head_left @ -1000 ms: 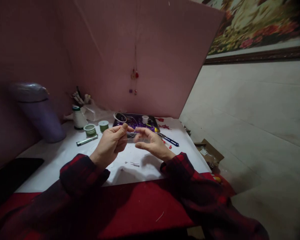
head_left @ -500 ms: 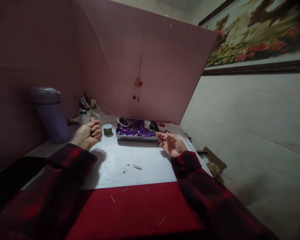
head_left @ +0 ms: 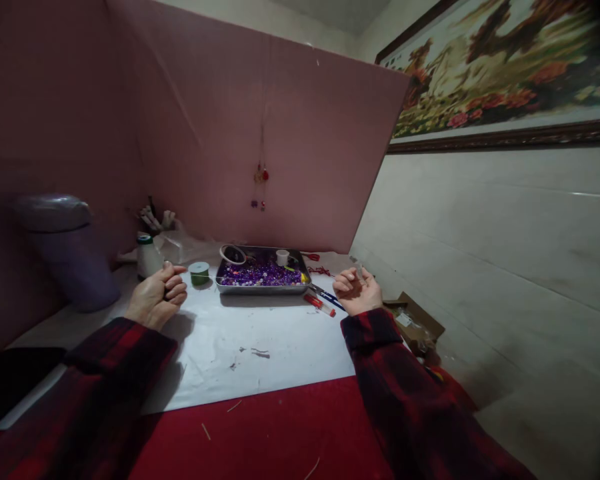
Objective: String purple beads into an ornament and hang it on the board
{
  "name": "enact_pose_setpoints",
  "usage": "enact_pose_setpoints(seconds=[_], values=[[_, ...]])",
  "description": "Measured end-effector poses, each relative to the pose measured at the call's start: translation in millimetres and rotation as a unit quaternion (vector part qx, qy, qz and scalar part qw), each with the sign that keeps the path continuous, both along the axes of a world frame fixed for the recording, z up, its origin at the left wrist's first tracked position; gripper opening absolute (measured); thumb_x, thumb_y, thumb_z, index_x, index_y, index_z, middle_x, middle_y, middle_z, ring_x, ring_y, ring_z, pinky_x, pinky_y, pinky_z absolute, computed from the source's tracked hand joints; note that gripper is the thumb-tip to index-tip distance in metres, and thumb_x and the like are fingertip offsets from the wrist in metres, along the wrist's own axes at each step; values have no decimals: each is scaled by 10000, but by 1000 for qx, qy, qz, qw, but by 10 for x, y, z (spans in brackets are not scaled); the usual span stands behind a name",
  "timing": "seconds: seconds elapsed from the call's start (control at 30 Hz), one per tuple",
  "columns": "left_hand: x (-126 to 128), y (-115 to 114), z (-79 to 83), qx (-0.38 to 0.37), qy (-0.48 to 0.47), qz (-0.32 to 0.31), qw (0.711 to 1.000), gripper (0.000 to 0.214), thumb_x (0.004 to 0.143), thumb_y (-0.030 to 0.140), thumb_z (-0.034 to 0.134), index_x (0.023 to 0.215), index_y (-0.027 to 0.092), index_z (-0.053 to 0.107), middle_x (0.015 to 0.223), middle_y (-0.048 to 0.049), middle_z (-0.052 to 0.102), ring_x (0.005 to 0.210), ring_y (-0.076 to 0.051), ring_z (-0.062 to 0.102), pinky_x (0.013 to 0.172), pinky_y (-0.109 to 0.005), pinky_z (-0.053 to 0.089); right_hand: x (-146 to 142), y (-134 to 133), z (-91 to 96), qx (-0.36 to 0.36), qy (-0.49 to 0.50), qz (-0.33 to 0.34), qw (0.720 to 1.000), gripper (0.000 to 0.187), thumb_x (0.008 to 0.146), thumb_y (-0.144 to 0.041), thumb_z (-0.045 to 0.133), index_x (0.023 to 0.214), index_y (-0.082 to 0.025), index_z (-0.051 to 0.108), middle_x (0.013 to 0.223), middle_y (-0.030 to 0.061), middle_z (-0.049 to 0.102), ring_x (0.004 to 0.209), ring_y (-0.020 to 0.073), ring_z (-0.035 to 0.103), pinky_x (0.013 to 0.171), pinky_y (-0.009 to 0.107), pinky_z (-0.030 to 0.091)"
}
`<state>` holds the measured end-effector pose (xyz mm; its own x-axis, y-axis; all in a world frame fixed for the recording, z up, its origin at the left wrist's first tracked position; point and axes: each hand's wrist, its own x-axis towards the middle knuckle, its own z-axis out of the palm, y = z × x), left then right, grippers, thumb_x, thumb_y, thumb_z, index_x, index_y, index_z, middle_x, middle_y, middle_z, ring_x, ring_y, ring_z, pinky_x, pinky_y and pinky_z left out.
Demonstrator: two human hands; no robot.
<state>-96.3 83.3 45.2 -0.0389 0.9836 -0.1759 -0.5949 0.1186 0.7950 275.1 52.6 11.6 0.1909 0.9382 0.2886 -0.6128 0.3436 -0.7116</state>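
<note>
My left hand (head_left: pixel 156 297) rests on the left side of the white sheet (head_left: pixel 275 337), fingers curled into a fist just left of a green thread spool (head_left: pixel 199 273). Whatever it holds is hidden. My right hand (head_left: pixel 356 291) sits at the sheet's right edge, palm up, its fingers pinched on a small pale thing that I cannot name. Between the hands, farther back, stands a metal tray (head_left: pixel 260 289) full of purple beads, with a small white cup and a ring in it. A red pen and a blue pen (head_left: pixel 321 303) lie just left of my right hand.
A purple tumbler (head_left: pixel 67 253) and a white bottle with a green cap (head_left: pixel 147 256) stand at the back left. A pink board (head_left: pixel 280 127) with a hanging bead string (head_left: pixel 260 179) closes the back. A cardboard box (head_left: pixel 414 319) lies off the right edge. Red cloth (head_left: pixel 260 433) covers the near edge.
My hands, together over the middle of the sheet a second ago, have drawn apart to the left and right. The right hand's fingers have curled in. The view has tilted upward.
</note>
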Motion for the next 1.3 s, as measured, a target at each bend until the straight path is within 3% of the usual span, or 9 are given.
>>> enact_pose_setpoints(seconds=[0.1,0.2,0.33,0.7,0.87,0.97,1.1,1.2,1.3], values=[[-20,-12,-7,5,5,-3,1000,297,953,210,306,715,148,472,399,85,240,306,-42,213,310,-172,149,39,57,-55,-17,-15,-23,999,232,786,-399,516,633,-225,526,534,-25,394,422,105,331,384,258,339],[-33,-35,8,12,17,3,1000,297,955,207,297,735,143,485,391,83,262,303,-37,230,311,-170,170,31,99,-100,-43,-38,-26,998,129,674,-283,678,705,-217,572,537,-43,431,410,76,313,363,222,300],[-64,-32,40,23,31,19,999,309,962,200,262,763,154,493,379,83,305,306,-35,247,312,-153,203,-25,120,-128,-98,-85,-44,991,290,542,-244,786,763,-198,605,583,-38,530,423,57,354,344,189,271],[-190,32,30,30,-5,59,998,272,955,184,295,766,141,485,381,83,309,305,-38,258,327,-174,196,-83,128,-159,-154,-120,-38,980,376,561,-366,789,570,-166,471,442,-62,471,320,7,249,276,135,162],[-201,102,-7,35,8,115,993,254,940,195,354,723,138,474,366,96,264,287,-40,186,329,-190,115,-1,128,-151,-152,-85,-70,982,370,508,-318,794,653,-164,491,571,-42,564,376,11,358,289,107,200],[-189,115,-17,37,38,122,991,255,934,206,369,711,137,473,371,99,245,292,-41,181,334,-186,108,79,123,-120,-150,-62,-92,982,367,510,-281,777,646,-175,454,512,-75,511,378,7,352,323,105,261],[-92,75,-22,86,112,152,978,207,890,184,453,695,124,485,405,103,254,318,-19,194,344,-154,124,59,97,-79,-163,-67,-106,979,326,551,-260,750,637,-187,445,360,-137,303,303,6,198,292,121,148],[101,-3,-39,130,191,119,966,188,829,276,552,716,127,527,404,109,241,317,-18,193,341,-148,121,-150,47,-16,-166,-91,-106,976,281,573,-251,748,710,-173,515,350,-143,282,296,4,187,302,125,112],[385,-146,-71,141,233,16,962,282,750,392,625,713,122,555,404,105,260,328,-21,200,339,-155,118,-492,-25,106,-159,-143,-67,975,267,605,-288,737,722,-158,536,357,-144,273,299,-3,158,311,136,96]])
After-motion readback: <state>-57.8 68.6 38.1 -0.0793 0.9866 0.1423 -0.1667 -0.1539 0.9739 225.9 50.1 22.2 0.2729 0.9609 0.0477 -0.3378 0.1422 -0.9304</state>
